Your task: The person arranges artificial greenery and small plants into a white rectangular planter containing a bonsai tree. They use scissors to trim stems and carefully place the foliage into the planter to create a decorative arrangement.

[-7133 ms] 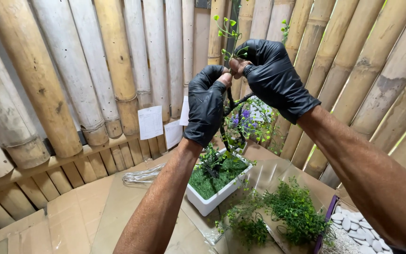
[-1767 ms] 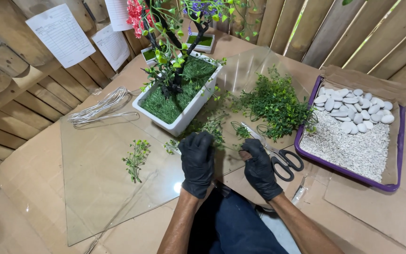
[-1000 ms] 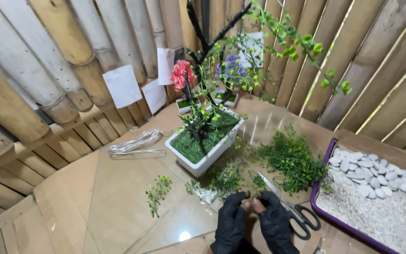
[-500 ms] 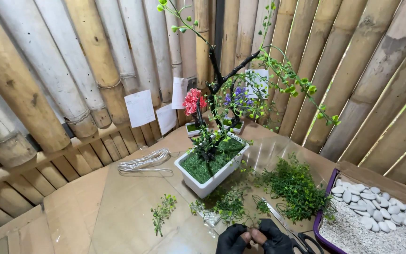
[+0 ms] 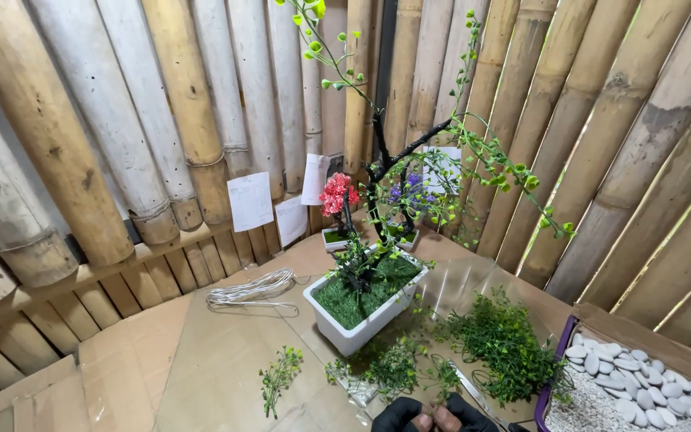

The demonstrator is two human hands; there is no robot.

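Note:
Only the tops of my black-gloved hands show at the bottom edge. My left hand (image 5: 399, 415) and my right hand (image 5: 471, 414) are pressed together, pinching a small brownish piece (image 5: 433, 418) between the fingertips; what it is I cannot tell. Just beyond them lie loose green sprigs (image 5: 397, 368) and a bigger heap of green foliage (image 5: 505, 352). Further back stands an artificial tree with a black trunk (image 5: 378, 200) and long leafy branches, planted in a white rectangular pot (image 5: 344, 330) filled with green moss.
A coil of pale wire (image 5: 249, 288) lies left of the pot, and a single sprig (image 5: 280, 376) in front of it. A purple tray of white pebbles (image 5: 632, 382) sits at the right. Small pots with red (image 5: 336, 196) and purple flowers (image 5: 405, 192) stand behind. Bamboo walls with paper sheets (image 5: 249, 200) enclose the corner.
The view has tilted up from the tabletop to the tree and wall. My hands stay together and have slid down to the bottom edge of the picture.

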